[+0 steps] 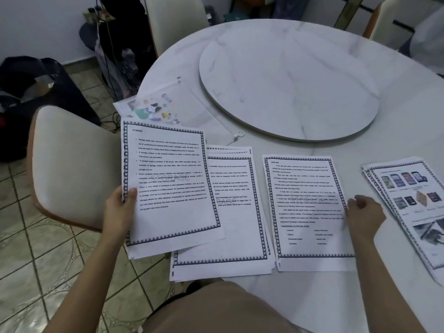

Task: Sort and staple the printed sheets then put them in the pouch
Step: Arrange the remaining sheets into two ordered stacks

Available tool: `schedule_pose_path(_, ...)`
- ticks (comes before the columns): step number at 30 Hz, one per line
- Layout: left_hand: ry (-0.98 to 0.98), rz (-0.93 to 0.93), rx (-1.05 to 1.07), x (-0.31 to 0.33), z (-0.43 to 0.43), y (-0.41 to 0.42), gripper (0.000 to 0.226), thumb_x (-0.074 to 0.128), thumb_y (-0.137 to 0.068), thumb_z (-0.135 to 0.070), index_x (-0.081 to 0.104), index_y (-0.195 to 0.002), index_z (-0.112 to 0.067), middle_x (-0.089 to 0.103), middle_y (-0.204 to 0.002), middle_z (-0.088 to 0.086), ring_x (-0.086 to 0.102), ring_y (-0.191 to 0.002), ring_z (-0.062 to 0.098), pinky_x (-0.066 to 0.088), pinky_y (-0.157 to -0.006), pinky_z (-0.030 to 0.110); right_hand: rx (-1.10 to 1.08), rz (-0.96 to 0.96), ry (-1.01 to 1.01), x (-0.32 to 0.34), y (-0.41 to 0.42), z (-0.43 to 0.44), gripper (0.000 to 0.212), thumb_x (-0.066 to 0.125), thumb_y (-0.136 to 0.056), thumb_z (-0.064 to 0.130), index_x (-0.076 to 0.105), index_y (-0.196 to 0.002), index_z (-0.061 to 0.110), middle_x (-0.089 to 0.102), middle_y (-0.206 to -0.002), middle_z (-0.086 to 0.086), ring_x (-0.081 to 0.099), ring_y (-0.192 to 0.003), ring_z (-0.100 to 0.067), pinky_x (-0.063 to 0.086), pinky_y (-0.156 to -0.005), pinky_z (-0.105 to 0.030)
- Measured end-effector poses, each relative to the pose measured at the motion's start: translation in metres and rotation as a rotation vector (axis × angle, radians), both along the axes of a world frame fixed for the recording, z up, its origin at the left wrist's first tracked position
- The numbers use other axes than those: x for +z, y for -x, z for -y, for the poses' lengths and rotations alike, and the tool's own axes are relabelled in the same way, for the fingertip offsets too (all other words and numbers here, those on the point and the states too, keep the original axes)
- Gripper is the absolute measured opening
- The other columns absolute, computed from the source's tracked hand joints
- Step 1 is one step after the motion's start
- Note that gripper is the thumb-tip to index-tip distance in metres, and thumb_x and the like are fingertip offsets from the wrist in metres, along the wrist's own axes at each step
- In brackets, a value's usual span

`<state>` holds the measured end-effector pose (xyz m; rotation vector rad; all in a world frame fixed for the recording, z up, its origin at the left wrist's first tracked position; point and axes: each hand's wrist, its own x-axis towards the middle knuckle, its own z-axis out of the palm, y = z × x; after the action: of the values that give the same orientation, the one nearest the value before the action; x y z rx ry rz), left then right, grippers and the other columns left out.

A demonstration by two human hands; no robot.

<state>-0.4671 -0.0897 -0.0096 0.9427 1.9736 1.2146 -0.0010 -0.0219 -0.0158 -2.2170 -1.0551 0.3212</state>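
Note:
My left hand (119, 207) grips the left edge of a thin stack of printed sheets (170, 188) headed STORAGE, held tilted above the table's left edge. Under its right side a second pile of bordered sheets (230, 227) lies flat. A third pile headed with text (310, 212) lies to the right, and my right hand (364, 212) rests on its right edge with curled fingers pinching the paper. A fourth pile with colour pictures (413, 207) lies at the far right. The clear pouch (163, 109) with cartoon print and a zipper ring lies behind the held sheets. No stapler is in view.
The round white marble table (360, 145) carries a raised turntable (288, 85) in its middle. A cream chair (72, 164) stands at the left, close to the held sheets. Further chairs stand at the back. Bags and cables lie on the tiled floor at the left.

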Motion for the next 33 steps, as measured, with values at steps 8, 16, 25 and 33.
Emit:
schedule_pose_path(8, 0.009, -0.033, 0.039, -0.003, 0.01, -0.007, 0.031, 0.045, -0.096, -0.019, 0.054, -0.119, 0.0, 0.06, -0.109, 0.01, 0.055, -0.096, 0.022, 0.043, -0.083, 0.034, 0.294, -0.147, -0.108, 0.004, 0.074, -0.008, 0.024, 0.058, -0.088, 0.008, 0.062, -0.109, -0.003, 0.063, -0.107, -0.019, 0.057, -0.091, -0.022, 0.039, -0.082, -0.02)
schedule_pose_path(16, 0.013, -0.04, 0.071, -0.004, 0.018, 0.005, 0.031, 0.045, -0.096, -0.019, 0.056, -0.118, 0.0, 0.062, -0.115, 0.017, 0.058, -0.099, 0.025, 0.045, -0.084, 0.035, 0.578, -0.181, 0.032, -0.009, 0.16, -0.012, 0.016, 0.064, -0.084, 0.011, 0.064, -0.097, 0.002, 0.058, -0.091, -0.012, 0.051, -0.083, -0.02, 0.036, -0.064, -0.005)
schedule_pose_path(25, 0.033, -0.008, 0.115, -0.008, 0.022, 0.018, 0.028, 0.047, -0.095, -0.016, 0.056, -0.115, 0.002, 0.061, -0.106, 0.013, 0.057, -0.095, 0.024, 0.043, -0.081, 0.034, 0.54, 0.01, 0.141, -0.026, 0.188, -0.003, 0.04, 0.063, -0.084, 0.012, 0.05, -0.119, -0.002, 0.045, -0.12, -0.02, 0.038, -0.113, -0.031, 0.034, -0.095, -0.034)
schedule_pose_path(33, 0.021, 0.012, 0.083, -0.007, 0.017, 0.018, 0.029, 0.045, -0.096, -0.016, 0.055, -0.116, 0.002, 0.059, -0.104, 0.009, 0.055, -0.094, 0.022, 0.042, -0.081, 0.033, 0.438, -0.093, 0.12, -0.027, 0.196, -0.004, 0.03, 0.065, -0.081, 0.006, 0.055, -0.108, -0.001, 0.049, -0.113, -0.018, 0.042, -0.108, -0.03, 0.031, -0.081, -0.024)
